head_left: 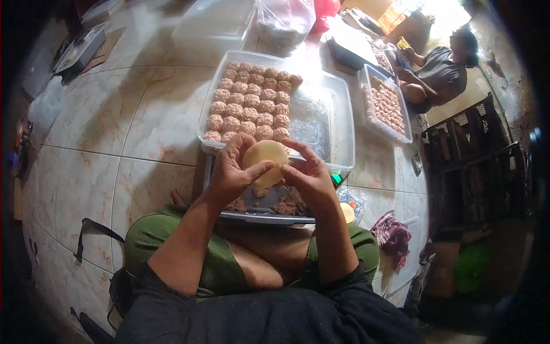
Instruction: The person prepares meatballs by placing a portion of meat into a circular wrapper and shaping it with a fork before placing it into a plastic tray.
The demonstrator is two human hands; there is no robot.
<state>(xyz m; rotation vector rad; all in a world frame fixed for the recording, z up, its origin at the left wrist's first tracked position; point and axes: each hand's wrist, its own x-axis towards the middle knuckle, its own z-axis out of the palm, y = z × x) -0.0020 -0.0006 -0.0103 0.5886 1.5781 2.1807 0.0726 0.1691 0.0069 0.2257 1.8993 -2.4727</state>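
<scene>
Grip: my left hand (pixel 232 166) and right hand (pixel 312 171) clamp the pale round disc (pixel 266 153) between them | Pose: my forearms (pixel 186 246) converge, left thumb (pixel 260 169) across its face | Location: above grey tray (pixel 266 218)

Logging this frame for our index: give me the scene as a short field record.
left_hand: left hand grips pale disc, thumb in front
right_hand: right hand at disc's right edge; firm grip unclear
below_hands: dark tray with brown crumbly mass
beyond_hands: clear tub, brown balls in rows in its left part
right_side: second tub of similar balls; checked cloth
upper_right: another person, seated
</scene>
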